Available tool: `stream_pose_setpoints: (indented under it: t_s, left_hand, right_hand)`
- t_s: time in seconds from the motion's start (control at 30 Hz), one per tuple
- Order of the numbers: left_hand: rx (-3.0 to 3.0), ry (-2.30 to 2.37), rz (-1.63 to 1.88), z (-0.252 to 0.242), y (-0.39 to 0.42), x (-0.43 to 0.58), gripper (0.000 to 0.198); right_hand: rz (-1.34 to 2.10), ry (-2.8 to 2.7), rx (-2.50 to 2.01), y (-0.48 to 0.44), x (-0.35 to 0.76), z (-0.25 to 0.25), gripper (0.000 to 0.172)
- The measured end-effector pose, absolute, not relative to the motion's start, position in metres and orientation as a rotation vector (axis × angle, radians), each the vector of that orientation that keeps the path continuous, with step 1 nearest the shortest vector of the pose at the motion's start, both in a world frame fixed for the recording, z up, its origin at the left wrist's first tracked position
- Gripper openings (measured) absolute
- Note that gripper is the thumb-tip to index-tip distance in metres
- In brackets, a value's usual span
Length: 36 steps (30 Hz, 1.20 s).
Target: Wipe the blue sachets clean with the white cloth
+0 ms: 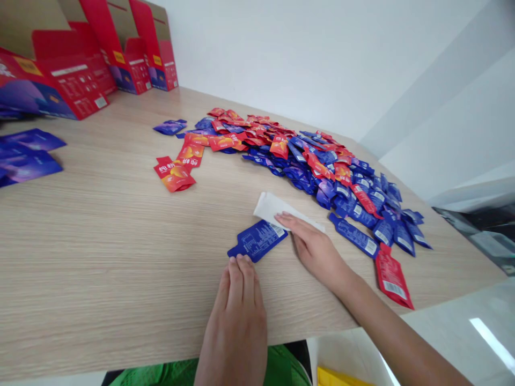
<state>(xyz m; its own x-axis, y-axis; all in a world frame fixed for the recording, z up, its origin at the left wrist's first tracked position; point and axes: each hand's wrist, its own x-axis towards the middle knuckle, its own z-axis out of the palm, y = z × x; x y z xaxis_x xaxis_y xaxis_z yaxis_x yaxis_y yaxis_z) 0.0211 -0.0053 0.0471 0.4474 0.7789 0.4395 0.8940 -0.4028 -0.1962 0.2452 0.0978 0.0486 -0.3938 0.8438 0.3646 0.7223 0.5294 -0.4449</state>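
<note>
Left hand point(236, 305) at lower centre of the frame, palm down on a wood-grain table point(100, 257), fingers pressed together and pinching nothing; its fingertips point(241, 262) touch the lower edge of a blue sachet point(258, 241); sachet flat on the table at centre, printed back and barcode upward, spout pointing lower left; right hand point(316, 252) palm down just to the right of the sachet, fingers together and extended, not pinching; its fingertips point(281, 217) rest on a folded white sheet point(271, 206), paper or cloth not distinguishable, lying just above the sachet; heap of red and blue sachets point(306, 161) curving from upper centre to right; second blue sachet point(354, 236) and red sachet point(393, 277) lying apart at the heap's lower edge, right of the right hand; small group of red sachets point(174, 172) left of the heap; flat blue-purple printed cards point(32, 155) at left edge; opened red cardboard cartons point(72, 69) at upper left; green garment point(209, 370) at bottom edge, below the table.
</note>
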Motion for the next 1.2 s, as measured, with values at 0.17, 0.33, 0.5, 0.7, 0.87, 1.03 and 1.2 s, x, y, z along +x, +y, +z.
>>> stream_pose_setpoints:
  t_s: [0.17,0.33,0.5,0.7,0.87,1.03,1.2]
  left_hand:
    - [-2.317,-1.415,-0.365,0.037,-0.009,0.019,0.053]
    - [-2.331,-1.406,-0.326,0.034,-0.010,0.018,0.053]
    - [-2.353,-1.400,-0.280,0.040,-0.008,0.019,0.053]
    - [-2.301,-1.414,-0.423,0.040,-0.006,0.022,0.051]
    - [-2.304,-1.383,-0.397,0.035,-0.007,0.021,0.053]
    - [-2.314,-1.388,-0.306,0.033,-0.007,0.019,0.055]
    - [-2.344,-1.389,-0.311,0.032,-0.009,0.017,0.055]
  right_hand:
    - [0.167,-2.061,-1.409,0.097,0.262,0.056,0.050]
    - [0.253,-2.282,-1.097,0.055,0.212,0.072,0.062]
    - [0.366,-2.464,-0.955,0.058,0.201,0.065,0.070]
    - [0.202,-2.168,-1.341,0.102,0.260,0.045,0.054]
    - [0.169,-2.103,-1.354,0.089,0.251,0.058,0.049]
    - [0.264,-2.423,-0.954,0.056,0.197,0.071,0.062]
    - [0.322,-2.351,-1.107,0.079,0.215,0.053,0.067]
